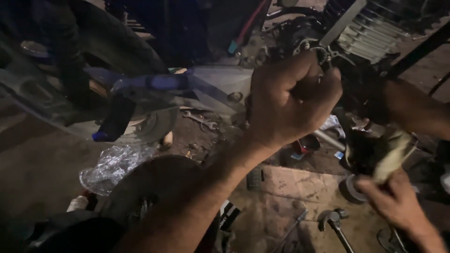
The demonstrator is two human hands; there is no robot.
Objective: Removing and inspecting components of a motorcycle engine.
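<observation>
Fingers of the left hand are curling tight into a fist, pinching a small metal ring-shaped fitting against the dark greasy engine casing of the motorcycle; whether the fist is closing on a tool handle as well cannot be told. Working across from the left: a blue-tipped black footrest is hanging under the grey side cover, a crumpled clear plastic bag is lying on the dirt floor, and a small steel open-ended spanner is resting on the ground just beyond the forearm. Further right, a silver finned engine cylinder is sitting above the fitting. Another person's hand is coming in at lower right, its fingers closing on a dirty pale rag pressed against the underside of the casing. A steel hammer is lying on the worn flat cardboard sheet below. The person's own right hand is not showing. Judgement: the step in hand looks like seating or tugging the ring fitting at the engine's upper edge. The next move is calling for a steady pull or twist in line with the fitting, with the fist keeping clear of the fins and the rag hand.
</observation>
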